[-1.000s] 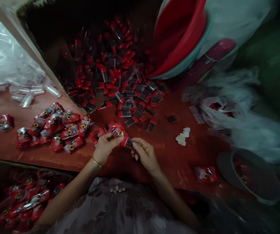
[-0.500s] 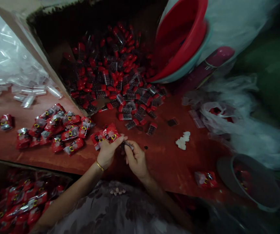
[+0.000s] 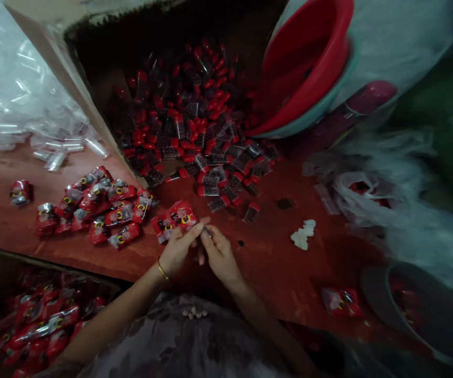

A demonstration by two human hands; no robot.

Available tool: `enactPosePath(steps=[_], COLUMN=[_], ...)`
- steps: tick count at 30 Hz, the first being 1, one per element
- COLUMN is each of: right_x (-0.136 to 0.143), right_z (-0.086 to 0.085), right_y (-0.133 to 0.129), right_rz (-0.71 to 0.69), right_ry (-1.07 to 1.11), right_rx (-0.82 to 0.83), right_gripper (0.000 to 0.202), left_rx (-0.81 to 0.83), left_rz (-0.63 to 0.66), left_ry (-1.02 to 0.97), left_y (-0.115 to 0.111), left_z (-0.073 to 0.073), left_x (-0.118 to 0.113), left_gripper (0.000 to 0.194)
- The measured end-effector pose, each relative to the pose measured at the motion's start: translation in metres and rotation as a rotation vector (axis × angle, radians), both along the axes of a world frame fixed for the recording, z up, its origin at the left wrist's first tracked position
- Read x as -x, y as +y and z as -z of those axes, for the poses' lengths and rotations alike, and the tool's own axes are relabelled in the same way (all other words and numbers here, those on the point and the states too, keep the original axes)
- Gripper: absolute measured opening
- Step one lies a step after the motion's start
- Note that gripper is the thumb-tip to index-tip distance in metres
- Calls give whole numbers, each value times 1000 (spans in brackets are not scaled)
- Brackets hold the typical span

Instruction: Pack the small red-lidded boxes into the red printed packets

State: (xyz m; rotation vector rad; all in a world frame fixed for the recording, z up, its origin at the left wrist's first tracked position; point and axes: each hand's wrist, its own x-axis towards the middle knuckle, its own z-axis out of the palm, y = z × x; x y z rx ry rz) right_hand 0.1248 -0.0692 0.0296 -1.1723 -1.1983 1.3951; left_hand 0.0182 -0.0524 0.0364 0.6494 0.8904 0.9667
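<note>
My left hand [image 3: 179, 249], with a gold bangle at the wrist, and my right hand [image 3: 219, 256] meet over the front of the red table. Their thumbs and fingertips are pinched together around a small greyish piece, mostly hidden by the fingers, so its kind does not show. Just beyond my left fingers lie red printed packets [image 3: 176, 216], touching or nearly touching that hand. Farther back, small clear containers with red caps and dark contents [image 3: 208, 190] spill onto the table. A tiny dark disc [image 3: 241, 243] lies right of my right hand.
A tipped cardboard box [image 3: 104, 123] holds the heap of containers. Filled red packets [image 3: 122, 214] are piled at left, near clear plastic tubes [image 3: 55, 160]. Red basin [image 3: 339, 39], purple bottle [image 3: 370, 98], plastic bags [image 3: 400, 197] and grey tub [image 3: 392, 294] stand right. More packets [image 3: 45, 325] fill a lower-left box.
The view has shifted, so the table's things sit slightly farther right. My hands stay together; the dark piece between the fingers is now more covered.
</note>
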Motion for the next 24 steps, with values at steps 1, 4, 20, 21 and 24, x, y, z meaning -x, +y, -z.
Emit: enactPosePath(steps=[1,4,20,21,24], right_x=[1,5,4,5,16], right_z=[-1,-4,-6,-5,-1], right_y=[1,3,13,14,17], right_rz=[-14,-13,-54,-40,-20], right_ry=[34,38,79,69,55], right_rx=[12,1,51,62,103], right_gripper=[24,25,22,23,26], left_rx=[11,5,54,68,105], left_rz=[-31,-115,-194,-181,-209], left_ry=[-15,-31,-81,-88,-106], left_y=[0,2,3,2,-4], left_z=[-1,-2,-8,-8,-5], left_x=[1,3,11,11,11], left_gripper=[49,49,37,37,36])
